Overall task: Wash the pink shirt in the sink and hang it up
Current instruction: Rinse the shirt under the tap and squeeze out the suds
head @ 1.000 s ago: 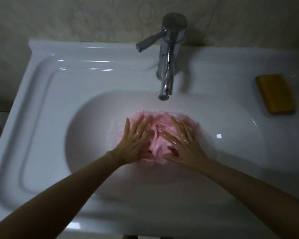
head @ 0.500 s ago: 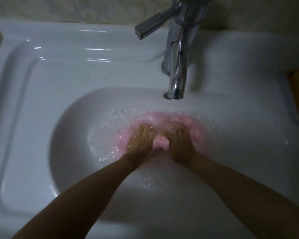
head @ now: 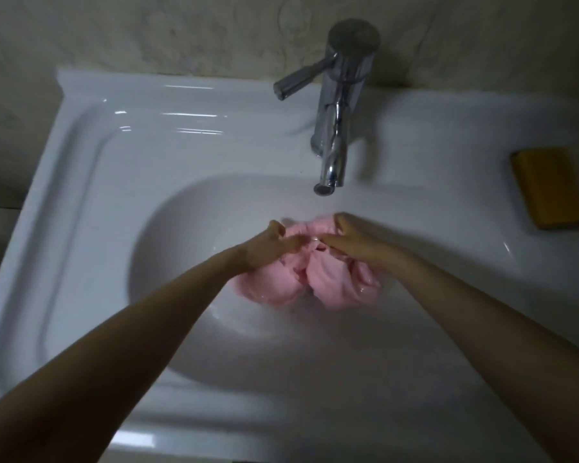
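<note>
At the back of the sink [head: 114,168] stands a chrome tap [head: 335,128] (spout toward the hands), with a yellow soap bar [head: 549,192] on the ledge to its right. The left hand [head: 264,250] and right hand [head: 355,240] each pinch the bunched pink shirt [head: 281,285] mid-sink, fingers barely bent.

The white glazed ceramic sink [head: 121,162] shone glossy and smooth, streaked with highlights. The chrome metal faucet [head: 335,128] looked polished to me (mirror-bright along its spout). The crumpled pink cloth shirt [head: 274,289] was soft, soaked and glistening. The ochre rectangular soap bar [head: 549,192] looked matt, and the beige wall [head: 181,35] dull and faintly mottled.
</note>
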